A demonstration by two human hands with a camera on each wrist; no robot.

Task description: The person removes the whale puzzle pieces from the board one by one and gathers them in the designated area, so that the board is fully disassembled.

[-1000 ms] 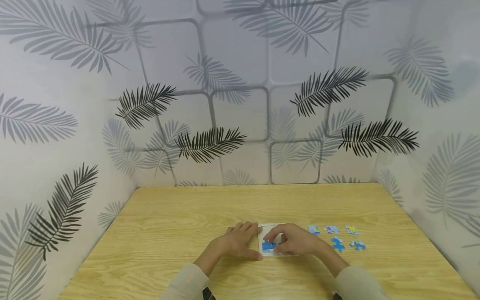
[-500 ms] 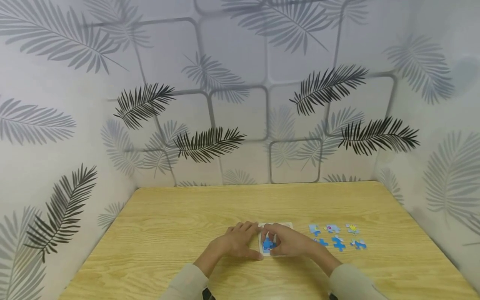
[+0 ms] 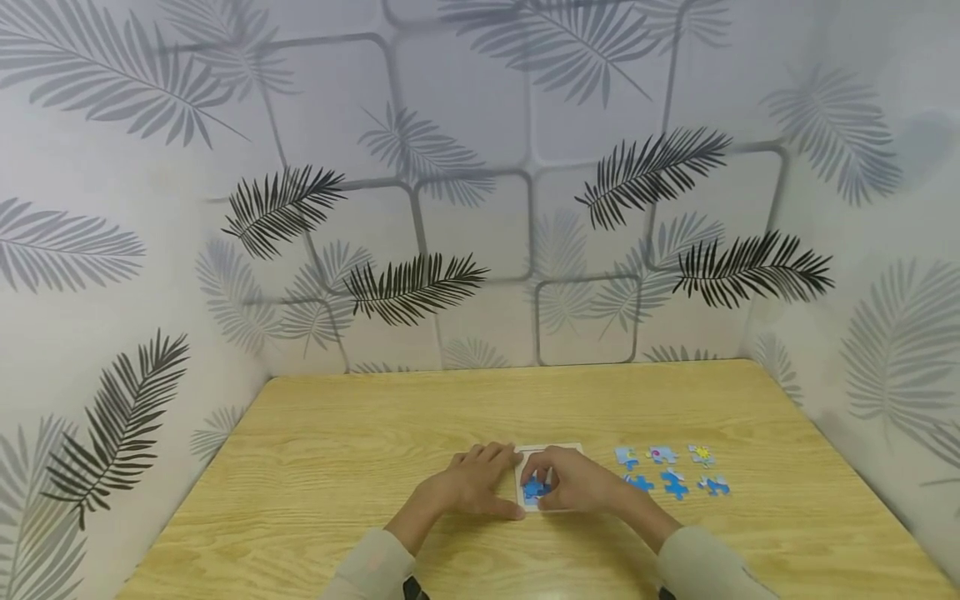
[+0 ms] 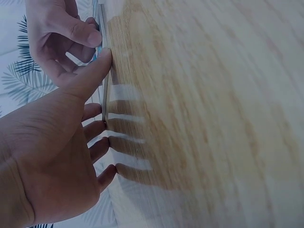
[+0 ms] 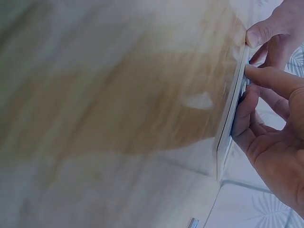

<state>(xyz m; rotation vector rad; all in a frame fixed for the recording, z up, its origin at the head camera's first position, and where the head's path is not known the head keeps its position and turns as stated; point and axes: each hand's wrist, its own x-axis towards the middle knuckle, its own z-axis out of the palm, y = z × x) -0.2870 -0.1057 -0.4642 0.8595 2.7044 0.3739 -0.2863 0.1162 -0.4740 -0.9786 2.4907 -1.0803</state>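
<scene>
A small white-rimmed puzzle tray [image 3: 567, 447] lies on the table between the hands. My left hand [image 3: 474, 485] rests at its left side, fingers spread, with the thumb at the near corner. In the left wrist view the thumb touches the edge of the tray [image 4: 105, 80]. Over the tray, my right hand [image 3: 581, 483] pinches a blue puzzle piece [image 3: 535, 487] at the left part, above other blue picture parts. From the right wrist, the fingers of that hand [image 5: 273, 118] are bent against the tray's top; the piece itself is mostly hidden there.
Right of the tray, several loose puzzle pieces lie in two rows, among them a sun piece [image 3: 702, 454] and a blue piece [image 3: 675, 485]. The wooden table [image 3: 337, 442] meets a leaf-patterned wall [image 3: 465, 317] at the back.
My right hand has shifted slightly left over the tray with the blue puzzle piece, uncovering a loose piece beside its wrist. In the last half second it barely moves; the left hand stays put.
</scene>
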